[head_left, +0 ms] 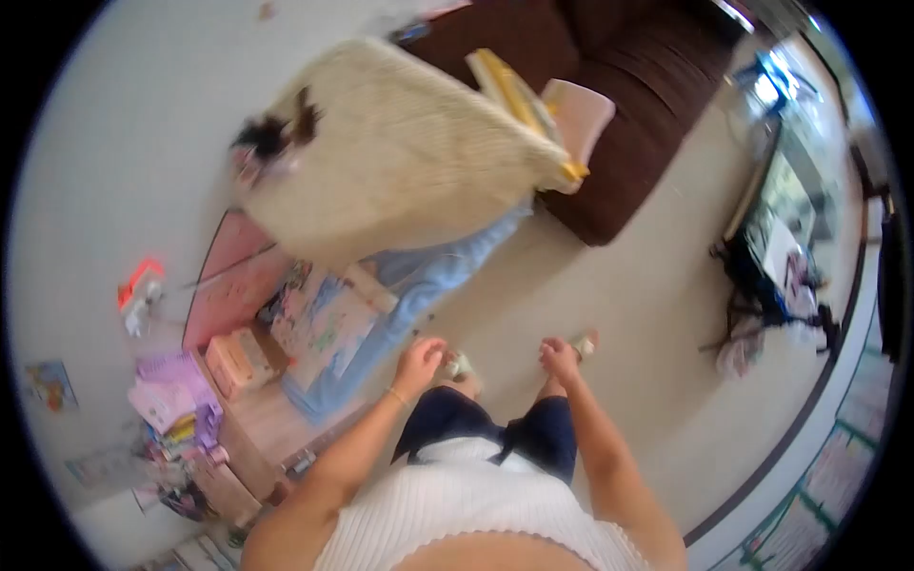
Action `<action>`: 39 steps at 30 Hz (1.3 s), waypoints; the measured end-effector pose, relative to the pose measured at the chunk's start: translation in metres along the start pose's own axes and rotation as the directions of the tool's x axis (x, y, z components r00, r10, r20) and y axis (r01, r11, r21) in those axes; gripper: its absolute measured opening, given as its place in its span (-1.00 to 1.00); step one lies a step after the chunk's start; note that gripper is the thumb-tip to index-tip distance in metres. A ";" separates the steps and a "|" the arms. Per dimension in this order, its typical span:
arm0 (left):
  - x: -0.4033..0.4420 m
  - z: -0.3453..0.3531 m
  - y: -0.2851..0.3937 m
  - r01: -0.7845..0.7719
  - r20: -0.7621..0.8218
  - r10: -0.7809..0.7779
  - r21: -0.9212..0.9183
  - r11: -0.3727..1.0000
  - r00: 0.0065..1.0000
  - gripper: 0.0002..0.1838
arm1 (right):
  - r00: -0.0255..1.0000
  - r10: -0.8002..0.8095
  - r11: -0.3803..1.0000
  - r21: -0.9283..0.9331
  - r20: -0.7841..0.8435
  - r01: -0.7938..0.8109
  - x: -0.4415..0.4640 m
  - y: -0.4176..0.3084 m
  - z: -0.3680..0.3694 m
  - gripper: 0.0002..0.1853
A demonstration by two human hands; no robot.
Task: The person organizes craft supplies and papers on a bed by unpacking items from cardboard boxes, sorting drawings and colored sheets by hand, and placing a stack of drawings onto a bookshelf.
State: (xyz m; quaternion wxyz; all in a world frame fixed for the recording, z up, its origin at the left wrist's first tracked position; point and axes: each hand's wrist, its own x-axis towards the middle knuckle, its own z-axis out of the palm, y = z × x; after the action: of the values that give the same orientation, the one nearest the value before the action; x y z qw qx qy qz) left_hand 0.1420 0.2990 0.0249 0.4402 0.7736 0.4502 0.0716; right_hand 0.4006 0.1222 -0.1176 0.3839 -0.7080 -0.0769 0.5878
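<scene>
My left hand (419,366) hangs over the floor in front of my body, its fingers curled inward with nothing visible in them. To its right, my right hand (559,360) is also loosely closed, holding nothing that I can make out. A light blue cloth (405,314) lies along the edge of a wooden desk (276,423), just left of my left hand. On the desk is a colourful patterned sheet (328,319). Beyond it, a large cream padded surface (400,152) carries a dark furry item (262,138) at its left end.
A dark brown sofa (647,86) stands ahead, with a pink item (579,114) beside it. At the right are a glass-topped table (785,205) and a plastic bag (738,354). An orange box (238,362) and purple items (181,390) sit at the left.
</scene>
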 end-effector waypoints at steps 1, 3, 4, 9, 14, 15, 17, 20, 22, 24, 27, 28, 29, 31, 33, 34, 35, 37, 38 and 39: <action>0.004 -0.013 -0.014 0.011 -0.015 -0.011 -0.026 1.000 1.000 -0.80 | 1.000 0.002 1.000 -0.027 -0.007 -0.002 0.009 -0.016 0.016 -0.65; -0.021 -0.036 -0.047 0.114 -0.085 -0.120 -0.071 0.991 0.989 -0.80 | 0.999 -0.046 0.995 -0.085 0.023 0.048 0.016 -0.033 0.055 -0.65; -0.029 -0.046 -0.068 0.120 -0.132 -0.128 -0.067 0.991 0.983 -0.80 | 0.997 -0.074 0.991 -0.111 0.037 0.077 0.026 -0.046 0.072 -0.64; -0.041 -0.066 -0.151 0.284 -0.300 -0.287 -0.055 0.957 0.910 -0.80 | 0.924 -0.275 0.714 -0.586 0.266 0.382 0.074 -0.092 0.167 -0.62; -0.003 -0.046 -0.219 0.279 -0.439 -0.258 -0.016 0.960 0.861 -0.75 | 0.679 -0.530 0.319 -0.622 0.509 0.715 0.134 -0.128 0.244 -0.46; 0.003 -0.043 -0.229 0.270 -0.470 -0.237 0.005 0.963 0.851 -0.73 | 0.620 -0.564 0.259 -0.597 0.545 0.760 0.142 -0.128 0.257 -0.44; 0.017 -0.035 -0.256 0.283 -0.506 -0.269 -0.051 0.958 0.820 -0.63 | 0.486 -0.609 0.129 -0.525 0.627 0.841 0.165 -0.116 0.280 -0.53; 0.050 -0.032 -0.282 0.258 -0.529 -0.236 -0.034 0.966 0.815 -0.48 | 0.405 -0.512 0.012 -0.465 0.757 0.885 0.190 -0.116 0.291 -0.69; 0.077 -0.045 -0.293 0.191 -0.534 -0.103 0.113 0.975 0.839 -0.38 | 0.266 -0.622 -0.064 -0.386 0.736 0.920 0.178 -0.150 0.291 -0.83; 0.100 -0.055 -0.304 0.089 -0.491 0.098 0.343 0.935 0.866 -0.30 | 0.262 -0.662 0.075 -0.285 0.702 0.956 0.182 -0.178 0.267 -0.86; 0.127 -0.065 -0.299 -0.044 -0.321 0.264 0.559 0.828 0.909 -0.29 | 0.236 -0.770 0.203 -0.123 0.593 0.972 0.197 -0.197 0.215 -0.84; 0.137 -0.064 -0.295 -0.062 -0.281 0.320 0.658 0.751 0.905 -0.29 | 0.201 -0.810 0.197 -0.067 0.551 0.978 0.202 -0.206 0.203 -0.85; 0.148 -0.060 -0.298 -0.130 -0.256 0.386 0.663 0.737 0.886 -0.31 | 0.164 -0.852 0.183 -0.011 0.497 0.983 0.207 -0.209 0.197 -0.85; 0.169 -0.048 -0.305 -0.273 -0.196 0.523 0.674 0.686 0.829 -0.33 | 0.162 -0.865 0.180 -0.007 0.474 0.984 0.223 -0.208 0.192 -0.82; 0.186 -0.030 -0.319 -0.347 -0.119 0.556 0.670 0.657 0.823 -0.40 | 0.166 -0.872 0.158 -0.057 0.461 0.986 0.240 -0.196 0.189 -0.80; 0.194 -0.024 -0.323 -0.386 -0.074 0.571 0.666 0.638 0.818 -0.43 | 0.174 -0.871 0.141 -0.105 0.460 0.984 0.248 -0.187 0.189 -0.80; 0.199 -0.018 -0.327 -0.394 -0.054 0.549 0.637 0.662 0.834 -0.46 | 0.185 -0.870 0.129 -0.151 0.457 0.980 0.256 -0.179 0.189 -0.79; 0.201 -0.013 -0.332 -0.406 -0.009 0.499 0.569 0.716 0.867 -0.53 | 0.211 -0.842 0.066 -0.292 0.497 0.954 0.269 -0.168 0.184 -0.75; 0.200 -0.017 -0.334 -0.415 0.010 0.499 0.569 0.710 0.867 -0.55 | 0.245 -0.839 0.081 -0.333 0.486 0.939 0.274 -0.162 0.184 -0.75; 0.199 -0.025 -0.334 -0.425 0.033 0.496 0.567 0.706 0.868 -0.57 | 0.284 -0.834 0.103 -0.374 0.472 0.922 0.277 -0.158 0.181 -0.74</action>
State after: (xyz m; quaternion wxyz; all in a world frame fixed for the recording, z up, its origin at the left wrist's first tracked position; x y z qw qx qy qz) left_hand 0.0341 0.5344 -0.2663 0.1351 0.9491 0.2693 0.0920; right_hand 0.3763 0.4690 -0.2346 0.4081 -0.5550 -0.6865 0.2326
